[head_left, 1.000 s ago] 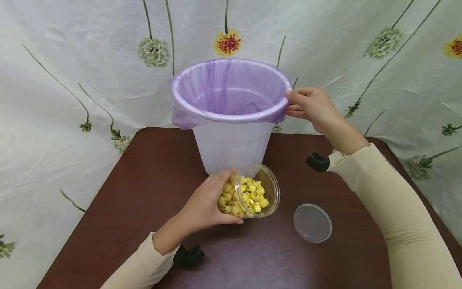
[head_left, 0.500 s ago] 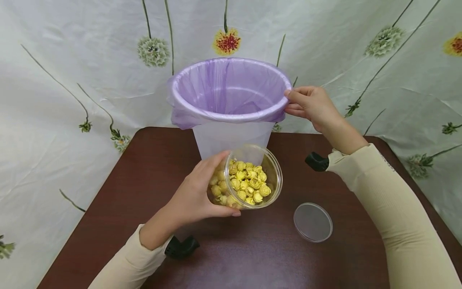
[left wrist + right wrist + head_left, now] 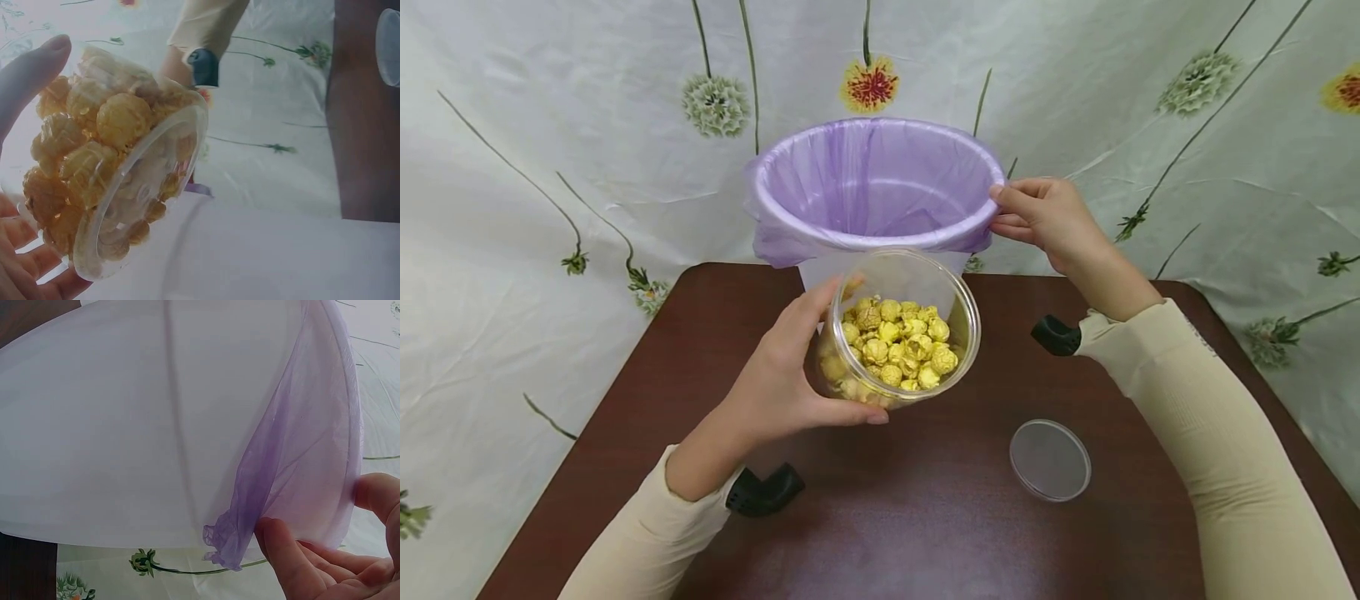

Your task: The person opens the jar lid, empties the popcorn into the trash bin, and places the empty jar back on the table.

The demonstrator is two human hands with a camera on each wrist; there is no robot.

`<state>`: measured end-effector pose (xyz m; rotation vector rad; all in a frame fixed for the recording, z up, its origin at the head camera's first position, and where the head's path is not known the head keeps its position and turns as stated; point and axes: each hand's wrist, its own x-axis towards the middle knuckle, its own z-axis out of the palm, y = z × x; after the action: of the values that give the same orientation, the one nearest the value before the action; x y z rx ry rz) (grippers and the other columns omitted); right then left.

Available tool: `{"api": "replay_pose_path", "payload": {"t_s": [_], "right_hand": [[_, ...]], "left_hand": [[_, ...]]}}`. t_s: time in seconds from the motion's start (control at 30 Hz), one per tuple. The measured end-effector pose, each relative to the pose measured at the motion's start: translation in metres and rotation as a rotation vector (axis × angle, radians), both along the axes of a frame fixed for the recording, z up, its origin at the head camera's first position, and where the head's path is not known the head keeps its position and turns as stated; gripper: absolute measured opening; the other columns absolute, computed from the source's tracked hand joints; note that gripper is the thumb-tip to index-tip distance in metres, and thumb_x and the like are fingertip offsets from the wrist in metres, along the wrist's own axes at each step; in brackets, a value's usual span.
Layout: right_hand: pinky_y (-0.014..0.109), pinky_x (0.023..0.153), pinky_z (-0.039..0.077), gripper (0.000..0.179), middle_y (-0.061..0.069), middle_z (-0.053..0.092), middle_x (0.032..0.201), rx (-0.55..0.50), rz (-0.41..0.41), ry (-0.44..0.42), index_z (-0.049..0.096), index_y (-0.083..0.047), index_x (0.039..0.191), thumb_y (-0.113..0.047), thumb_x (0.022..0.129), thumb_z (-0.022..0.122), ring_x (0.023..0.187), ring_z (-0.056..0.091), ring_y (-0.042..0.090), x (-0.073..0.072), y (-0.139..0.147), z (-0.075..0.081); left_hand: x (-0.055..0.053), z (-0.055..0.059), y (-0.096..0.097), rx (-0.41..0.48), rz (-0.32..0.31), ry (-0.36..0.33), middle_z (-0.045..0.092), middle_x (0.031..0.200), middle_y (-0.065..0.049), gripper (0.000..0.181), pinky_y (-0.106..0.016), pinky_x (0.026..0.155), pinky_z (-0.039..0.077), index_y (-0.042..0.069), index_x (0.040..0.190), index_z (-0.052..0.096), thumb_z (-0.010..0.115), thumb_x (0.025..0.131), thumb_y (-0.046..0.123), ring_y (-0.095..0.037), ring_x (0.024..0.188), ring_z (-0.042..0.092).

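My left hand (image 3: 778,375) grips a clear plastic jar (image 3: 966,342) around its side, thumb low and fingers on the far side. Yellow popcorn (image 3: 898,346) fills part of the jar, whose open mouth tilts toward me and to the right. Through the wall in the left wrist view, popcorn (image 3: 87,144) lies against the jar's base. My right hand (image 3: 1052,221) pinches the rim of a white trash bin (image 3: 94,437) on its right side. Over that rim folds a purple plastic bag (image 3: 880,187), its loose edge hanging outside, near my fingers in the right wrist view.
A round clear lid (image 3: 1050,460) lies flat on the dark brown table (image 3: 910,517), right of the jar. The bin stands at the table's back edge, before a flower-print cloth (image 3: 625,125). A black wrist mount (image 3: 765,492) sticks out below my left sleeve.
My left hand has lifted the jar up toward the bin and turned its mouth more toward me, showing more popcorn. My right hand has stayed on the rim.
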<state>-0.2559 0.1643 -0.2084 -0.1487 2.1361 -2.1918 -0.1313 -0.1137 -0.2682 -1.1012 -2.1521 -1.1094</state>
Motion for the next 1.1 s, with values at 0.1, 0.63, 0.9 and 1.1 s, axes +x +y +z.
{"api": "replay_pose_path", "payload": {"t_s": [0.1, 0.63, 0.9, 1.1], "right_hand": [[0.028, 0.070, 0.050, 0.045, 0.007, 0.063, 0.079, 0.007, -0.002, 0.001, 0.047, 0.016, 0.115, -0.013, 0.084, 0.063, 0.068, 0.064, 0.015, 0.000, 0.000, 0.000], [0.029, 0.070, 0.050, 0.038, 0.010, 0.062, 0.082, -0.018, -0.017, -0.008, 0.053, 0.014, 0.108, -0.012, 0.082, 0.065, 0.070, 0.065, 0.017, -0.001, 0.001, -0.001], [0.029, 0.070, 0.050, 0.040, 0.009, 0.063, 0.082, -0.030, -0.020, -0.018, 0.052, 0.014, 0.110, -0.012, 0.082, 0.065, 0.070, 0.065, 0.016, -0.003, 0.000, -0.003], [0.028, 0.069, 0.050, 0.043, 0.009, 0.063, 0.082, -0.023, -0.022, -0.010, 0.051, 0.015, 0.112, -0.012, 0.081, 0.065, 0.070, 0.065, 0.016, -0.002, 0.000, -0.003]], "left_hand": [[-0.002, 0.010, 0.000, 0.023, -0.026, 0.020, 0.044, 0.130, -0.010, 0.102, -0.035, 0.096, 0.031, 0.000, 0.134, 0.033, 0.074, 0.058, 0.055, -0.024, 0.116, 0.040], [-0.012, 0.058, -0.008, 0.109, -0.014, 0.030, 0.046, 0.130, -0.004, 0.102, -0.035, 0.092, 0.037, 0.000, 0.132, 0.035, 0.084, 0.053, 0.040, -0.020, 0.113, 0.046], [-0.017, 0.085, -0.008, 0.128, 0.083, 0.020, 0.047, 0.127, -0.001, 0.102, -0.032, 0.087, 0.038, 0.001, 0.130, 0.037, 0.090, 0.045, 0.016, -0.013, 0.113, 0.044], [-0.031, 0.099, -0.002, 0.048, 0.174, 0.082, 0.047, 0.125, -0.002, 0.098, -0.027, 0.089, 0.038, 0.000, 0.127, 0.038, 0.089, 0.047, 0.022, -0.007, 0.115, 0.040]]}}
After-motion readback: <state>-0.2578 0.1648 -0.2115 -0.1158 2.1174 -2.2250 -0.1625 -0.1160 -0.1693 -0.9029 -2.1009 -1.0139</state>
